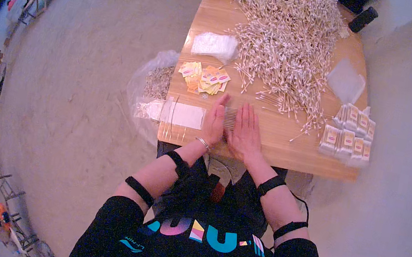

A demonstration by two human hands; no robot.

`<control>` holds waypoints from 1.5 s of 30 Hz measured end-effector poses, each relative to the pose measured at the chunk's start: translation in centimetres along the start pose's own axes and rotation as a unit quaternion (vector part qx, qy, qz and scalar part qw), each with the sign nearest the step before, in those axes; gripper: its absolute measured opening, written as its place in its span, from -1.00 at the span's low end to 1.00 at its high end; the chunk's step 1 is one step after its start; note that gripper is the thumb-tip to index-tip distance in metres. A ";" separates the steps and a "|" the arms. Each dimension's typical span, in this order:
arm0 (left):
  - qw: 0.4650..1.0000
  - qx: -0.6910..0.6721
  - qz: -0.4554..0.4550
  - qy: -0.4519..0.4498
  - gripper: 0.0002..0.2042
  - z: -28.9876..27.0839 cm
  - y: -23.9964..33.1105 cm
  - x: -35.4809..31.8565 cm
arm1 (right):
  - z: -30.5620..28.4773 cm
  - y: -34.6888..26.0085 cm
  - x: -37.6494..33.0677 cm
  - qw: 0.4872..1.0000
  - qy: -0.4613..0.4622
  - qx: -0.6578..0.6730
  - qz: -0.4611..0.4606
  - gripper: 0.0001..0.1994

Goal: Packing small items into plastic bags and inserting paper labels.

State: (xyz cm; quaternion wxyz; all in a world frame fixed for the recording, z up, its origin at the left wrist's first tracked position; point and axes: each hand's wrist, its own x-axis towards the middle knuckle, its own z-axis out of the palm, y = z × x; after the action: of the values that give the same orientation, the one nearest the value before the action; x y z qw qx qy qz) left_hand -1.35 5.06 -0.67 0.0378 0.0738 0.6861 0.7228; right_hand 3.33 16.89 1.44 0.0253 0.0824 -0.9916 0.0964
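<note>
My left hand and my right hand lie side by side on the wooden table, fingers straight and pointing away from me. Between the two palms sits a small even row of cotton swabs, pressed from both sides. A huge loose heap of cotton swabs covers the far half of the table. A stack of small yellow and orange paper labels lies just beyond my left hand.
Several filled swab packets sit at the right edge. Empty clear bags lie above them, a flat clear sleeve by my left hand, a white plastic wad further back. A plastic bag hangs off the left side. A black cylinder stands far right.
</note>
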 end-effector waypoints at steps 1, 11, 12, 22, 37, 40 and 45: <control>1.000 0.009 -0.003 0.006 -0.48 0.2 0.0 0.0 | -0.1 0.0 0.1 1.000 -0.022 0.005 0.002 -0.23; 0.990 -0.129 -0.044 0.041 -0.43 0.1 -1.6 0.2 | -0.6 -0.5 -0.6 0.999 -0.047 0.015 -0.013 -0.21; 0.988 -0.143 -0.048 0.039 -0.47 0.0 -1.7 0.1 | -0.6 -0.7 -0.5 0.999 -0.048 0.014 -0.005 -0.21; 0.946 0.284 0.132 -0.080 -0.52 -1.9 1.1 -1.3 | -1.5 -1.0 -0.3 0.996 -0.090 -0.013 -0.005 -0.12; 0.972 0.224 0.058 0.032 -0.61 -2.1 1.1 -1.9 | -0.4 1.0 0.3 0.987 0.027 0.158 -0.011 -0.45; 0.972 0.222 0.063 0.039 -0.61 -2.1 1.1 -1.8 | -0.6 1.5 0.8 0.989 0.052 0.136 -0.021 -0.58; 0.978 0.192 0.070 0.049 -0.62 -2.1 0.4 -1.8 | -0.2 2.6 2.2 0.989 0.061 0.130 -0.025 -0.70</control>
State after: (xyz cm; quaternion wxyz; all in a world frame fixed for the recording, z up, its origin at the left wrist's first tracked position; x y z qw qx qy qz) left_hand 0.07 2.71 -0.49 -0.0614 0.0918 0.8061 0.5814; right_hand 0.70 19.12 1.30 0.0773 0.1033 -0.9650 0.2283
